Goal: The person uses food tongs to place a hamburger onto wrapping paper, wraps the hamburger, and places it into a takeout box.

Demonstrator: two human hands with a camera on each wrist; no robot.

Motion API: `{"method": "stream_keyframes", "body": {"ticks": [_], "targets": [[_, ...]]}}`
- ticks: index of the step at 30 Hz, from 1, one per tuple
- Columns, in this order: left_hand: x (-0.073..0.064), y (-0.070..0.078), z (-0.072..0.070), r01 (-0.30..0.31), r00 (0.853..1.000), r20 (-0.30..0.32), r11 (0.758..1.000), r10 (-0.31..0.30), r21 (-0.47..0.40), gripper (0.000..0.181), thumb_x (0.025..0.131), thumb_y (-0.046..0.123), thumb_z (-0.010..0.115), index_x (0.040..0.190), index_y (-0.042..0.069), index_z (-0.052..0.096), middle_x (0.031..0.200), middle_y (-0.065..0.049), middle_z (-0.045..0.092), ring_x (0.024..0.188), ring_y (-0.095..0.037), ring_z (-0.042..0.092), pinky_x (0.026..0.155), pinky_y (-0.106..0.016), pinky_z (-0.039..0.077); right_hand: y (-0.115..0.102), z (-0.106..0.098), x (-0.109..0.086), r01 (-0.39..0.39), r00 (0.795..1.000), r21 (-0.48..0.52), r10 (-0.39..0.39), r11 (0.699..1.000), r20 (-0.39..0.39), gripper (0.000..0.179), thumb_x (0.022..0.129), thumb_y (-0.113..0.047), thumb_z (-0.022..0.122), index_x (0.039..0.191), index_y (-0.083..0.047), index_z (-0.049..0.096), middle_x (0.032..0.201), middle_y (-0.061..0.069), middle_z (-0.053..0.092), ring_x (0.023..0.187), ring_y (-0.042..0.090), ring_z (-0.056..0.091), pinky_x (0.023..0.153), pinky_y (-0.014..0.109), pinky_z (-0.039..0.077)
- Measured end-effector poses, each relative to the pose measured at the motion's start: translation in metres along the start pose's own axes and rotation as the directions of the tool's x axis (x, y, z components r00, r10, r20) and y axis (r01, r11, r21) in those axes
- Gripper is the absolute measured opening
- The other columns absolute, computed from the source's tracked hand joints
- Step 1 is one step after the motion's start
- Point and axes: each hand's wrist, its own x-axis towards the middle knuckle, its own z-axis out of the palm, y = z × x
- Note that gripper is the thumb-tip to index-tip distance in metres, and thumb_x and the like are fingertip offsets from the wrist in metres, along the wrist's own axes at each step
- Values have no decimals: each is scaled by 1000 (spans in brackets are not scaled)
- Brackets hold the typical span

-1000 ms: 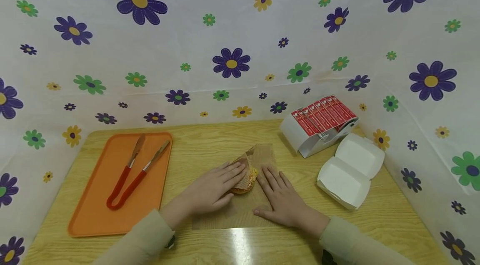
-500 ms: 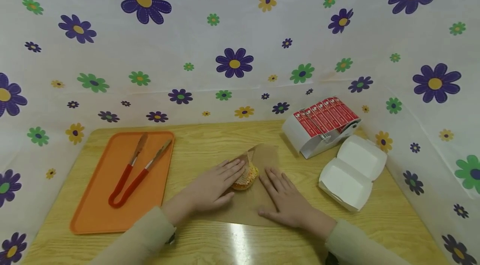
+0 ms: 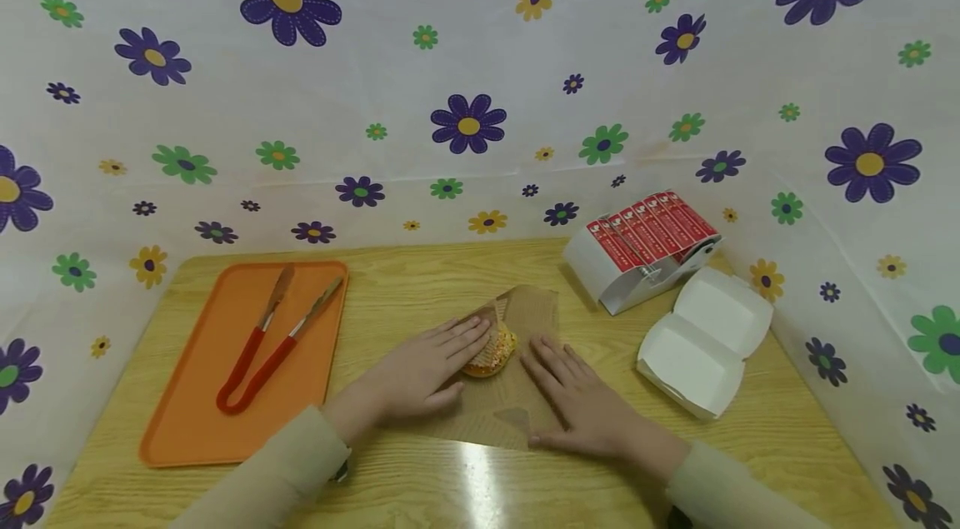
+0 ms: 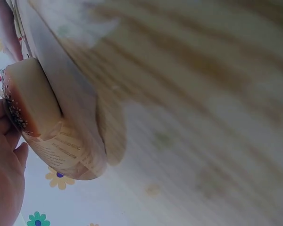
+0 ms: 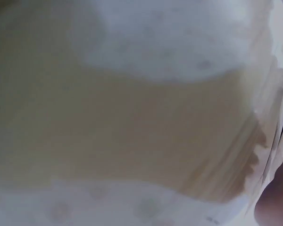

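A seeded burger bun (image 3: pixel 496 352) sits on a sheet of brown printed wrapping paper (image 3: pixel 487 416) in the middle of the table. One corner of the paper is folded over the bun's left part. My left hand (image 3: pixel 416 371) rests on that fold with its fingers extended. In the left wrist view, the bun (image 4: pixel 30 94) shows its seeded top and pale side, partly covered by paper (image 4: pixel 61 148), with the left hand (image 4: pixel 4 174) against it. My right hand (image 3: pixel 585 408) lies spread on the paper's right side, apart from the bun. The right wrist view is blurred, showing only a bit of hand (image 5: pixel 278 193).
An orange tray (image 3: pixel 195 404) on the left holds red-handled tongs (image 3: pixel 258 371). At the right stands an opened white clamshell box (image 3: pixel 693 366). Behind it is a white holder (image 3: pixel 618 291) with a row of red packets (image 3: pixel 652 229). A flowered white sheet (image 3: pixel 360 79) surrounds the wooden table (image 3: pixel 397 496).
My right hand has slid slightly right and nearer to me, and the paper's near right corner has shifted beneath it. The left hand stays on the folded paper over the bun.
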Motion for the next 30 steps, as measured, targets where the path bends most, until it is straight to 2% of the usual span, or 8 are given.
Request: {"method": "stream_keyframes", "body": {"ticks": [3, 6, 9, 12, 16, 20, 25, 30], "targets": [[0, -1, 1, -12, 1000, -4, 1000, 12, 8, 72, 108, 31, 50, 169, 5, 22, 179, -10, 17, 166, -26, 20, 136, -44, 24, 3, -4, -6, 65, 998, 1, -65, 998, -15, 115, 87, -79, 64, 168, -6, 28, 176, 21, 22, 163, 40, 24, 137, 32, -6], [0, -3, 2, -18, 1000, -6, 1000, 18, 18, 72, 108, 30, 50, 169, 5, 21, 179, -10, 17, 166, -25, 20, 136, -43, 24, 6, -8, -11, 133, 991, -8, -133, 991, -28, 117, 84, -79, 68, 166, -4, 32, 174, 21, 28, 160, 42, 30, 135, 26, -12], [0, -5, 2, -21, 1000, -5, 999, 21, 31, 72, 108, 30, 49, 169, 4, 20, 179, -10, 16, 166, -25, 20, 136, -42, 23, 7, -12, -15, 170, 985, -3, -170, 985, -28, 114, 83, -75, 73, 164, -3, 35, 172, 19, 34, 159, 39, 34, 137, 28, -4], [1, -6, 3, -22, 1000, -8, 999, 22, 31, 73, 107, 29, 50, 169, 4, 21, 179, -11, 17, 166, -25, 20, 136, -42, 23, 8, -13, -17, 188, 982, 13, -187, 982, -24, 107, 85, -69, 76, 163, -4, 39, 169, 15, 41, 156, 35, 40, 136, 39, 16], [4, -7, 2, -18, 1000, -4, 1000, 18, 10, 74, 106, 28, 50, 169, 3, 21, 179, -12, 17, 166, -26, 20, 136, -42, 23, 11, -12, -17, 199, 980, 51, -199, 979, -14, 96, 90, -64, 74, 161, -6, 44, 166, 11, 47, 152, 31, 46, 125, 53, 38], [5, -8, 2, -6, 1000, 4, 1000, 6, -12, 75, 105, 28, 51, 169, 4, 21, 179, -11, 16, 166, -25, 19, 136, -42, 22, 15, -9, -16, 217, 976, 76, -216, 973, -30, 83, 94, -58, 73, 156, -7, 51, 163, 12, 51, 149, 32, 50, 119, 55, 45], [4, -10, 3, -7, 1000, 8, 1000, 7, -15, 76, 105, 28, 52, 169, 5, 20, 179, -10, 16, 166, -24, 19, 136, -41, 22, 23, -5, -13, 271, 958, 84, -261, 959, -116, 68, 90, -45, 81, 143, -7, 65, 155, 13, 60, 141, 33, 58, 114, 52, 50], [5, -10, 3, -14, 1000, 9, 1000, 14, -20, 77, 104, 28, 52, 170, 4, 19, 179, -10, 16, 166, -25, 19, 136, -41, 22, 27, -5, -8, 282, 949, 134, -255, 950, -187, 42, 92, -14, 81, 133, -9, 73, 145, 11, 68, 133, 30, 65, 111, 46, 55]]}}
